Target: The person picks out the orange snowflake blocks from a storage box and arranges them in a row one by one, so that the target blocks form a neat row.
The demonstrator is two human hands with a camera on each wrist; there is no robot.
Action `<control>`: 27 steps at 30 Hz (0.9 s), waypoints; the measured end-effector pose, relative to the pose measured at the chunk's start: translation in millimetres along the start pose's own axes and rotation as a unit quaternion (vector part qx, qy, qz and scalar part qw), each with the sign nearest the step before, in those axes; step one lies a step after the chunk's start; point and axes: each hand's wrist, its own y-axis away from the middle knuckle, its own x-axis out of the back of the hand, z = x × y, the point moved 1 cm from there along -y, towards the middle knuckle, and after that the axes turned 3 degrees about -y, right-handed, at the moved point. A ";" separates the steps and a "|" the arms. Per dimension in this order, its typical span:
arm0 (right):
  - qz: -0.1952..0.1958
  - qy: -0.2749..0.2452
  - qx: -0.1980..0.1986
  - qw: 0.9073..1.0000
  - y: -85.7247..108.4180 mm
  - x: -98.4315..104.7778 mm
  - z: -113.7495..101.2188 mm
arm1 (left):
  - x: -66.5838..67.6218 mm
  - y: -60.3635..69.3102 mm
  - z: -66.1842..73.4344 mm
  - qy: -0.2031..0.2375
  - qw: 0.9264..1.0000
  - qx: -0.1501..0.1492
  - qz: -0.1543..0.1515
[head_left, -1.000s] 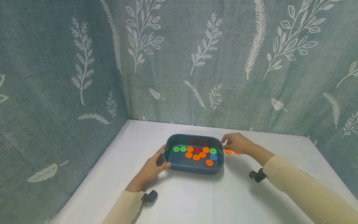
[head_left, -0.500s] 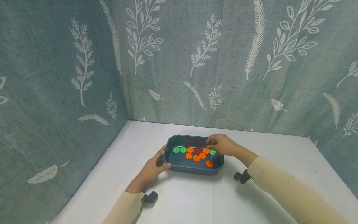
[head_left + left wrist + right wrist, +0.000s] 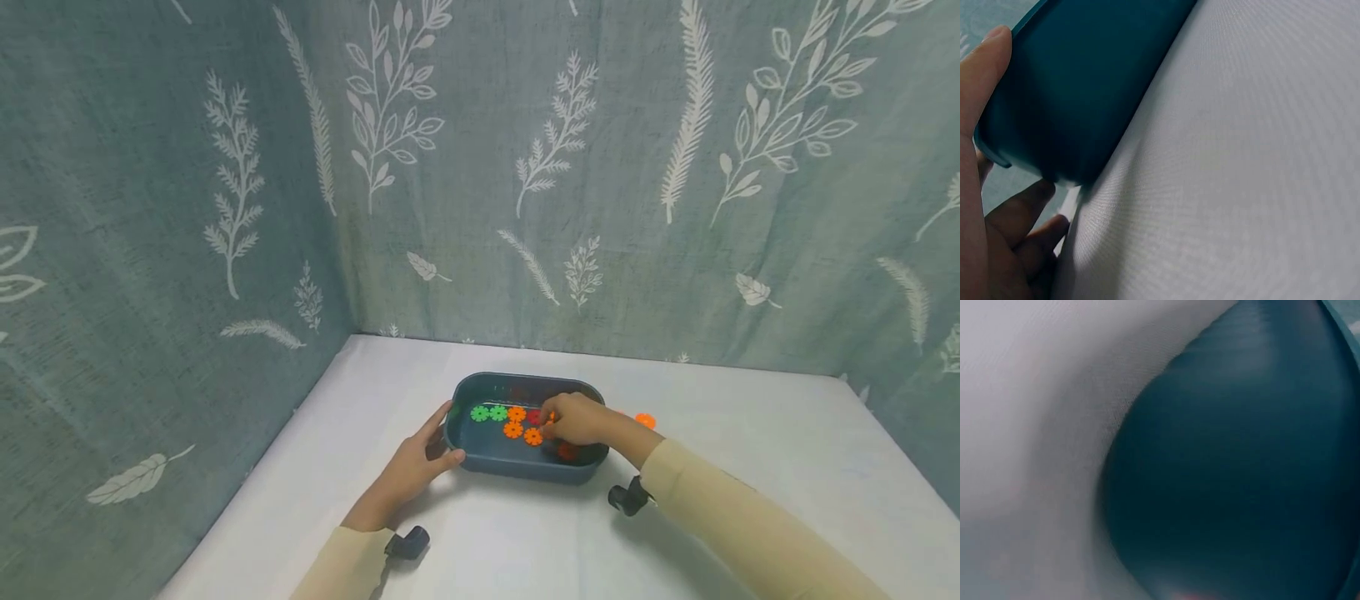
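Note:
A dark teal tray (image 3: 517, 468) holds orange, green and red toothed discs, among them a green disc (image 3: 479, 413) and an orange disc (image 3: 513, 429). My left hand (image 3: 412, 467) grips the tray's left end, thumb at the front corner. In the left wrist view that hand (image 3: 1004, 244) has its thumb on the rim and fingers round the end of the tray (image 3: 1072, 94). Inside the right part of the tray is my right hand (image 3: 576, 421), fingers bent down among the discs; whether they pinch one is hidden. Only the tray's wall (image 3: 1229, 456) shows in the right wrist view.
An orange disc (image 3: 645, 421) lies on the white tabletop (image 3: 517, 542) right of the tray, partly behind my right wrist. A leaf-patterned green curtain (image 3: 465, 167) stands behind the table and along its left side.
My right hand has moved left from beside the tray's right end, over the rim and down among the discs. My left hand keeps its grip. The head view has tilted slightly.

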 end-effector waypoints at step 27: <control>0.031 -0.137 0.070 0.988 -28.7 -14.8 -6.2 | 2.7 0.8 0.3 0.004 1.000 -0.005 -0.012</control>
